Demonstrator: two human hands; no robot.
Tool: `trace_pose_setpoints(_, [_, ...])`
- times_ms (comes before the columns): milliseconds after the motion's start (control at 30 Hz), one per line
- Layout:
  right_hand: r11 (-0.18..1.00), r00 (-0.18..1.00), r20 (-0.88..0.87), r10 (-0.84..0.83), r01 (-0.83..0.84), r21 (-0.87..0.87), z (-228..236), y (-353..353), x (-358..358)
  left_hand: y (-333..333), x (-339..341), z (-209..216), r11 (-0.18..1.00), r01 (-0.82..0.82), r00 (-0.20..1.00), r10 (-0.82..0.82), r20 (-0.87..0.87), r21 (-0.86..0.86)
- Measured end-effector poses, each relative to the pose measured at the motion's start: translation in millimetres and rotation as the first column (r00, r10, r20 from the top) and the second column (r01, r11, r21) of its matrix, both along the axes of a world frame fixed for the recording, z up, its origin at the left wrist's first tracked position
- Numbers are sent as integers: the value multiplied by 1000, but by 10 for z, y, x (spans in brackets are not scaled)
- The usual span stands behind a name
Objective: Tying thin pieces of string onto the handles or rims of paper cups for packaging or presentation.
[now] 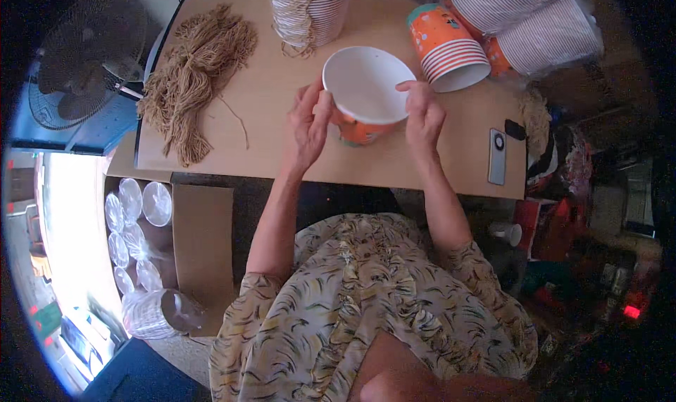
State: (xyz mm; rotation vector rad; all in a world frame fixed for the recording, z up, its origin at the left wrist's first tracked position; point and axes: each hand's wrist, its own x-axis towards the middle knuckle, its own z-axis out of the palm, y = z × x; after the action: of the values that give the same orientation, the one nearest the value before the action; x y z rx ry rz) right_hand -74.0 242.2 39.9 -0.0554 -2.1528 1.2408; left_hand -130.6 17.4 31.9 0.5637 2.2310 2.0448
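Between my hands is a paper bucket (370, 85), white inside and orange outside, tilted so that its round mouth faces me. My left hand (310, 117) grips its left side, fingers against the outer wall. At the right edge my right hand (424, 113) is closed on the rim, the thumb reaching over it. The bucket's underside is mostly hidden. Left of my hands lies a heap of brown twine strands (193, 78). Beyond the bucket stands a tall stack of nested buckets (310, 15) with twine hanging down its side.
A stack of orange buckets (447, 46) lies on its side at the table's right, near plastic-wrapped stacks (542, 25). A phone (497, 159) rests by the right edge. Left of me, an open carton (203, 247) holds several wrapped stacks (156, 203). A fan (84, 64) stands far left.
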Motion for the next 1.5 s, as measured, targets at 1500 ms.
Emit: trace_pose_setpoints(1500, [687,687,9,726,-726,37,191,-1080,427,-520,1034,-147,825,160,862,-384,-331,-542])
